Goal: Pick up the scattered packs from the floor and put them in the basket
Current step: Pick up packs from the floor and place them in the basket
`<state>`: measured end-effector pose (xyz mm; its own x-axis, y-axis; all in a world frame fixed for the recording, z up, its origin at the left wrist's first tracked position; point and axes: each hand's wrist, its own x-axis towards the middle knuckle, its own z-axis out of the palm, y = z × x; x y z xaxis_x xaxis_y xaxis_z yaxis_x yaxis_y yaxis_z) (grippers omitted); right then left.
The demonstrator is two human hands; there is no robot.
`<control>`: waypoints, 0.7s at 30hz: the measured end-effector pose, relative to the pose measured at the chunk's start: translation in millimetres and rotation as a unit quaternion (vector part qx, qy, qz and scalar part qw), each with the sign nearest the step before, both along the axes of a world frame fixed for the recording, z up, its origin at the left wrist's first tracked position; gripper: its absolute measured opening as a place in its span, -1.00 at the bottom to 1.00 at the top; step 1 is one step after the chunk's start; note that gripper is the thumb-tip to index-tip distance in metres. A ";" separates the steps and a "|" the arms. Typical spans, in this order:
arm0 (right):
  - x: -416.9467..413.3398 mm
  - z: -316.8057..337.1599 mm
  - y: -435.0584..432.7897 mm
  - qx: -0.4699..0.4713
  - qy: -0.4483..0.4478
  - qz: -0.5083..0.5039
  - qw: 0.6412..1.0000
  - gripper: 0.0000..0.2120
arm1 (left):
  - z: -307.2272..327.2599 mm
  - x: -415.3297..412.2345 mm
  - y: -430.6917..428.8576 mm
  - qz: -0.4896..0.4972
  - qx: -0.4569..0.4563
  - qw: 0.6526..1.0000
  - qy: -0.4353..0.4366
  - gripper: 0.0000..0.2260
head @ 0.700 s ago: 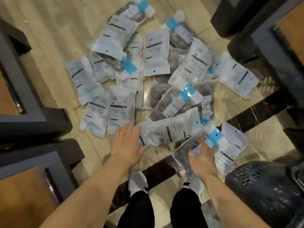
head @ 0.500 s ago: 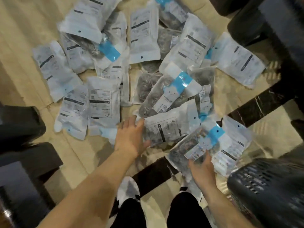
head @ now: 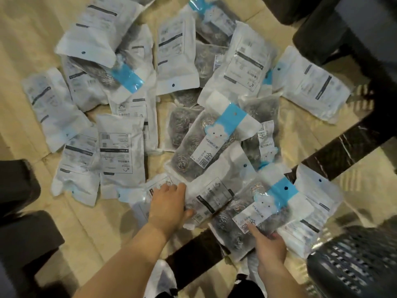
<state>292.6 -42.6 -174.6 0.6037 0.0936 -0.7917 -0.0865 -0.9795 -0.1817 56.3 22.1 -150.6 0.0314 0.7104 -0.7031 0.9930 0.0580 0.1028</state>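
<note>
Head view: your right hand (head: 269, 247) grips the near edge of a clear pack of steel scourers with a blue band (head: 264, 209), thumb on top and fingers underneath. The dark slatted basket (head: 352, 267) stands just right of those fingers. Your left hand (head: 168, 206) lies flat, fingers spread, on the white back of another pack (head: 211, 195), pressing it and closing on nothing. Beyond your fingertips, the other packs (head: 120, 151) lie scattered and overlapping on the beige tiled floor (head: 25, 33), a dark stripe (head: 343, 147) crossing it at right.
</note>
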 end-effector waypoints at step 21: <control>-33.6 489.2 77.6 0.265 0.069 0.241 0.931 -0.72 | 461.7 -37.2 -35.4 0.386 0.057 0.917 -0.080 -0.38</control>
<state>259.0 35.0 314.6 0.2867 0.7274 -0.6234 0.2825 -0.6860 -0.6705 19.1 -13.3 311.1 -0.4153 0.6333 -0.6530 0.6331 0.7167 0.2924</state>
